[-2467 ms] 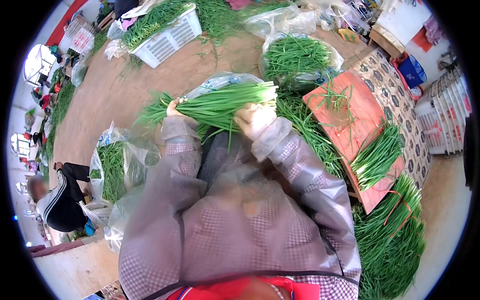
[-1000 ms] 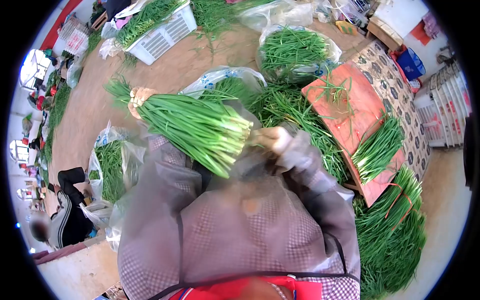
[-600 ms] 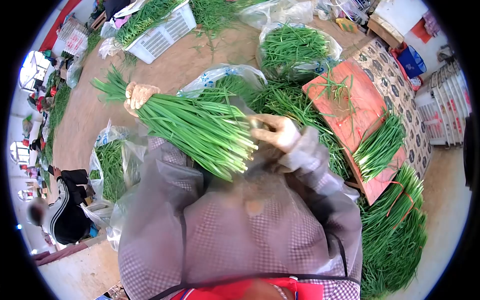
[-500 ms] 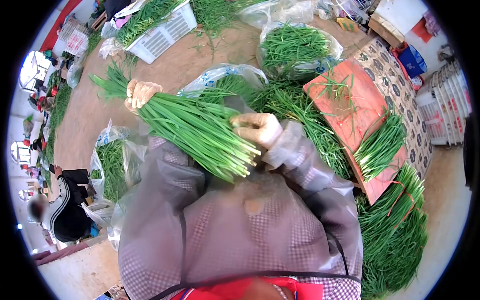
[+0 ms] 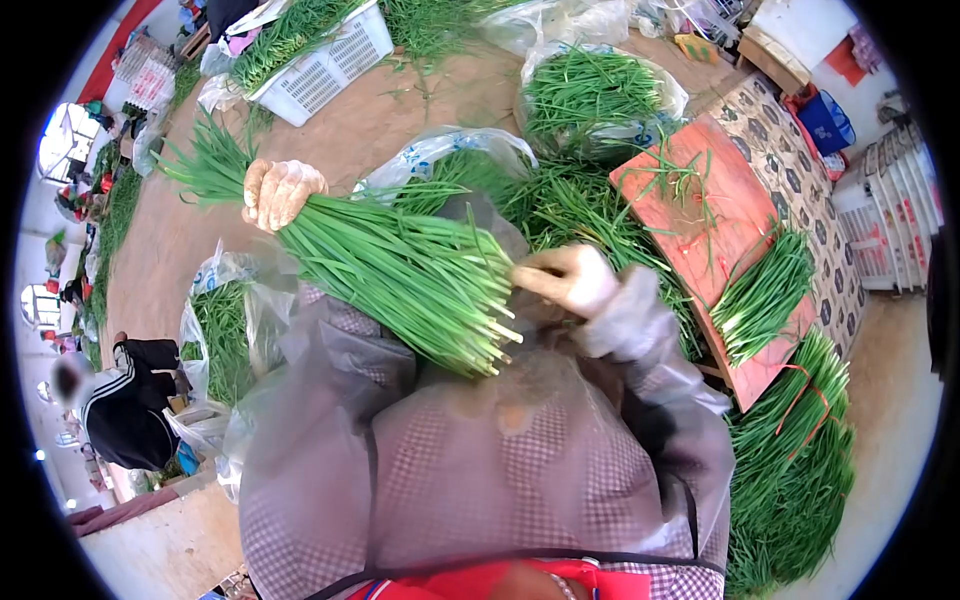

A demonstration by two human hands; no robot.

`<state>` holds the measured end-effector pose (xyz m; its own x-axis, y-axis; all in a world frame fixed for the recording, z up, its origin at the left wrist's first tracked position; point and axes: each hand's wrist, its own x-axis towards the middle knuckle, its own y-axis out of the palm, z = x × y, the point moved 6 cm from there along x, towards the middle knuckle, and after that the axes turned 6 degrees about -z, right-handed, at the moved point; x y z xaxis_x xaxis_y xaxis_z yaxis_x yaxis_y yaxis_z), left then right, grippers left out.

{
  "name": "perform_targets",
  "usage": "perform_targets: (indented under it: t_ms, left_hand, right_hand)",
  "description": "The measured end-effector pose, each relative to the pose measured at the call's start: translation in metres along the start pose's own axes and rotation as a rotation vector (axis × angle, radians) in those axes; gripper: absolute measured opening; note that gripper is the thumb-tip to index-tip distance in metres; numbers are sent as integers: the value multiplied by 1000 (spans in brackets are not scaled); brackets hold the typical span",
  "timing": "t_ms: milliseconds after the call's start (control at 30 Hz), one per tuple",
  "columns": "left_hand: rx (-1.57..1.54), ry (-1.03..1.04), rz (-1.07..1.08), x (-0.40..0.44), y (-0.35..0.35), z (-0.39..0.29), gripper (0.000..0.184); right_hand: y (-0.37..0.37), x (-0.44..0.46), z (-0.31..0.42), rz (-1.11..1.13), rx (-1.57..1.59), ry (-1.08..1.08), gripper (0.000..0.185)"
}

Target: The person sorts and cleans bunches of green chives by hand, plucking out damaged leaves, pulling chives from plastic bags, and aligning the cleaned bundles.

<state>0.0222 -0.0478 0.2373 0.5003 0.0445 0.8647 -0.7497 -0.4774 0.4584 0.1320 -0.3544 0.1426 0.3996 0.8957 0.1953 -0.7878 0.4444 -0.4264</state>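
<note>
In the head view, a large bunch of garlic chives (image 5: 400, 270) lies slantwise in front of my chest, leaf tips to the upper left and pale cut ends to the lower right. My left hand (image 5: 285, 192), in a soiled light glove, is wrapped around it near the leafy end. At the stem-end edge, my gloved right hand (image 5: 570, 280) is closed in a pinch, its fingertips close against the stalks. Whatever is between those fingers is too small to make out. A smaller chive bundle (image 5: 765, 290) rests on the reddish board (image 5: 690, 190) to my right.
Loose chives (image 5: 590, 215) lie before the board, and a tied heap of chives (image 5: 790, 480) lies below it. Plastic bags of chives (image 5: 600, 90) stand ahead, near a white crate (image 5: 330, 75). At left a person (image 5: 130, 400) bends beside another bag (image 5: 225, 330).
My right hand has moved right and slightly down, from over the bunch to its stem-end edge. My left hand still grips the bunch, shifted slightly left. The person at left has shifted a little.
</note>
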Motion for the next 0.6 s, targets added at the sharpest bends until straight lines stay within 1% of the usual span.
perform_targets:
  t_ms: [33, 67, 167, 233, 333, 400, 467, 500, 533, 567, 600]
  left_hand:
    - [-35, -18, 51, 4, 3, 4, 9]
    - [-34, -20, 51, 7, 5, 7, 9]
    - [-32, -38, 62, 15, 10, 12, 10]
    - [-43, -64, 111, 16, 16, 11, 10]
    - [-39, -76, 156, 18, 19, 6, 11]
    - [-69, -83, 185, 22, 18, 10, 12]
    - [-108, -92, 207, 27, 19, 18, 13]
    - [-138, -109, 203, 31, 18, 24, 14]
    - [-166, -125, 201, 36, 18, 32, 15]
    - [-173, -127, 205, 43, 16, 40, 15]
    - [-241, -145, 262, 49, 15, 48, 17]
  right_hand:
    - [8, 3, 14, -91, -164, -199, 26]
    - [16, 10, 22, -126, -243, -236, 24]
    - [25, 19, 25, -180, -199, -216, 20]
    - [25, 13, 4, -195, -170, -197, 18]
    - [0, -8, -67, 57, -567, 243, 20]
    - [-25, -27, -87, 229, -807, 376, 29]
    - [-44, -11, -51, 144, -839, 272, 57]
    - [-47, 4, -48, 73, -778, 292, 70]
    - [-45, 27, -27, 51, -638, 149, 85]
    - [-39, 48, 0, -9, -501, -76, 89]
    - [-28, 66, 20, -82, -506, -317, 89]
